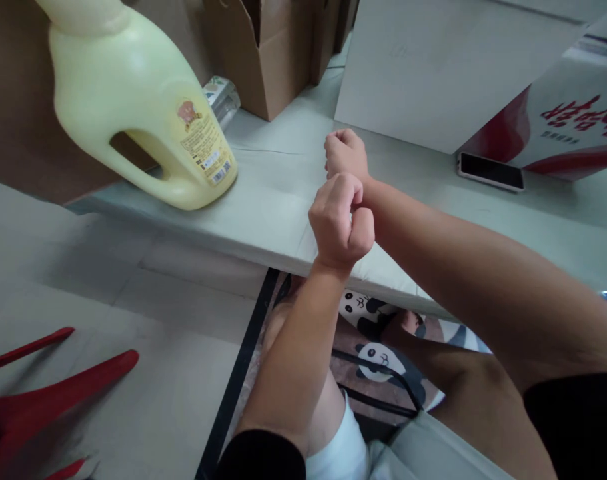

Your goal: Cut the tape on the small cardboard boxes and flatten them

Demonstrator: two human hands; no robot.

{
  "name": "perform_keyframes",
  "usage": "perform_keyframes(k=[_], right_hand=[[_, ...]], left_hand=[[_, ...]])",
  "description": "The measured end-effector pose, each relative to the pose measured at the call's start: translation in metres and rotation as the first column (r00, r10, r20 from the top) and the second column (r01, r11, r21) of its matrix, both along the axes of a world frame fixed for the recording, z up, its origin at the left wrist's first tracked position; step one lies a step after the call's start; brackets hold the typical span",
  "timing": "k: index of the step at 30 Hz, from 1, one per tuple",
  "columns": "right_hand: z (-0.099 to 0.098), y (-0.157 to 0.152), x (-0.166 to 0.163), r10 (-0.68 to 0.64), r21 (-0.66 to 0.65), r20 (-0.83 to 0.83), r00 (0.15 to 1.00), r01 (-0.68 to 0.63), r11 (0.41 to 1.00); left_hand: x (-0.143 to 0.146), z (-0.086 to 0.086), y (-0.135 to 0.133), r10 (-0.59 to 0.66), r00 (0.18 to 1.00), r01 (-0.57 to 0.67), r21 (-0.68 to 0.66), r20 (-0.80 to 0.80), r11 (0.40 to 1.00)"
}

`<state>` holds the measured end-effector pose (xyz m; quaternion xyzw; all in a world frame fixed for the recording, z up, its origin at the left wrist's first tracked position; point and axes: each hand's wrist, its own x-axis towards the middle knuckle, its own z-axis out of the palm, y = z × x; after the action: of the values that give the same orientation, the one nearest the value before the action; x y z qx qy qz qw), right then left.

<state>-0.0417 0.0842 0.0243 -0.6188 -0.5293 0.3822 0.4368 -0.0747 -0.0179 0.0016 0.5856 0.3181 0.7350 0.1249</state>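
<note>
My left hand (339,220) is curled into a fist above the front edge of the pale table (278,180), thumb bent against the fingers. Just beyond it, my right hand (347,155) is also a fist. In this view the left fist overlaps the right wrist; I cannot tell whether they touch. Nothing shows in either hand. Left of the fists, a large pale yellow jug-shaped bottle (128,87) with a handle and a printed label stands on the table. A phone (490,172) with a dark screen lies to the right.
Behind the hands are an open cardboard box (288,63), a small clear container (223,100) and a white box (423,67). A red-and-white carton (578,113) stands at right. Red legs (83,387) show over the floor at left. A panda-print cloth (383,360) lies below the table edge.
</note>
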Motion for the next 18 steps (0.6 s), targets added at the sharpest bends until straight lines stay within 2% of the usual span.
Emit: perform_keyframes(k=[3, 6, 8, 11, 14, 16, 18], right_hand=[[-0.002, 0.003, -0.004, -0.021, 0.009, -0.023, 1.0, 0.021, 1.0], [0.001, 0.018, -0.013, -0.022, 0.066, 0.02, 1.0, 0.021, 0.998], [0.008, 0.034, -0.021, 0.013, 0.131, 0.171, 0.985, -0.035, 0.991], [0.031, 0.061, -0.037, 0.077, 0.219, 0.421, 0.904, -0.183, 0.958], [0.057, 0.08, -0.057, 0.169, 0.272, 0.534, 0.829, -0.357, 0.893], [0.07, 0.091, -0.072, 0.232, 0.273, 0.604, 0.763, -0.471, 0.839], [0.076, 0.104, -0.086, 0.252, 0.209, 0.698, 0.671, -0.528, 0.823]], left_hand=[[0.001, 0.003, -0.002, 0.04, 0.995, -0.044, 0.042, 0.096, 0.998], [-0.005, 0.005, 0.002, 0.166, 0.954, -0.162, -0.034, 0.249, 0.986], [-0.014, 0.006, 0.008, 0.272, 0.907, -0.23, -0.163, 0.32, 0.959], [-0.029, 0.005, 0.018, 0.416, 0.843, -0.302, -0.342, 0.339, 0.89], [-0.041, 0.006, 0.022, 0.44, 0.813, -0.278, -0.408, 0.382, 0.869], [-0.044, 0.008, 0.023, 0.41, 0.788, -0.226, -0.404, 0.46, 0.887], [-0.044, 0.011, 0.023, 0.356, 0.766, -0.161, -0.378, 0.535, 0.912]])
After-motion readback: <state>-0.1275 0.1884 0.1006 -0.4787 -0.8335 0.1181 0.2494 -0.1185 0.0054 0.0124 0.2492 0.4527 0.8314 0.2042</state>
